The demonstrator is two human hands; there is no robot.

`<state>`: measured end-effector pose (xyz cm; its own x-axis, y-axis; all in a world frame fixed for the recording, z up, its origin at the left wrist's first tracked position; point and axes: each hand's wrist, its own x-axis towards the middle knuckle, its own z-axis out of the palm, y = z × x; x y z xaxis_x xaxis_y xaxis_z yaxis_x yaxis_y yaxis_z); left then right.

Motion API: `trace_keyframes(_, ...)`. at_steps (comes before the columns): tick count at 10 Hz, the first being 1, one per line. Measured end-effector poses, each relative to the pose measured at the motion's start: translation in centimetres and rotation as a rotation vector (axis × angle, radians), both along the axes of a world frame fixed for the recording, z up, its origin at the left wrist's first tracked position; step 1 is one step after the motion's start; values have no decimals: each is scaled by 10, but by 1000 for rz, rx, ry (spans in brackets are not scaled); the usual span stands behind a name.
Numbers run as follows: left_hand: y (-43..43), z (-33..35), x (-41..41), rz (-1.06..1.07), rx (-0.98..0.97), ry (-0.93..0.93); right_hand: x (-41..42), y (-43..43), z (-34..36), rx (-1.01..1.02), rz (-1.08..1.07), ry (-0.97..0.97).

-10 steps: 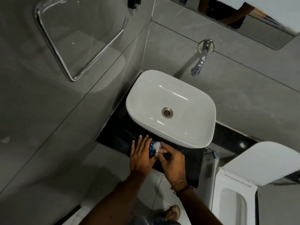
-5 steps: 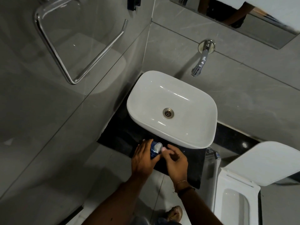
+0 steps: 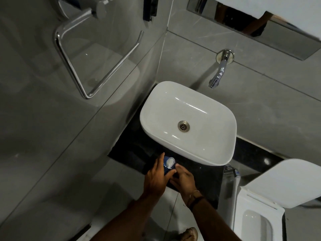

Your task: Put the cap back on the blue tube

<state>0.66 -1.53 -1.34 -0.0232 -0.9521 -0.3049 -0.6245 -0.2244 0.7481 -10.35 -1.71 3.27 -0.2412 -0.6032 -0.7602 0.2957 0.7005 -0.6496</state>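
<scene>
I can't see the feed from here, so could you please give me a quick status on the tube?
Left hand grips blue tube, white cap on its end. Right hand at the tube, grip unclear. Nothing in the way.

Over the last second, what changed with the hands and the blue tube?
The right hand dropped from the white cap at the tube's top to lower on the blue tube, its fingers now off the cap. The left hand kept its grip on the tube. The tube stays in front of the white basin, cap end up. Whether the cap is fully seated is unclear.
</scene>
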Motion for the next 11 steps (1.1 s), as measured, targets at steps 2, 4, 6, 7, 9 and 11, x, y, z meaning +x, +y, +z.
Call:
trace_keyframes(2,-26,12,42,81,-24,0,39,-35,-4,0,15,-58)
trace_keyframes(4,-51,16,103,179,-56,50,99,-70,-7,-17,107,-104)
trace_keyframes(6,-61,7,134,197,-76,101,131,-84,-15,-16,104,-107)
trace_keyframes(7,-63,6,137,201,-67,138,133,-84,-18,-32,51,-129)
trace_keyframes(9,-62,4,136,224,-82,157,134,-81,-17,-46,56,-156)
trace_keyframes(11,-47,15,137,272,-175,22,115,-65,4,-33,211,48)
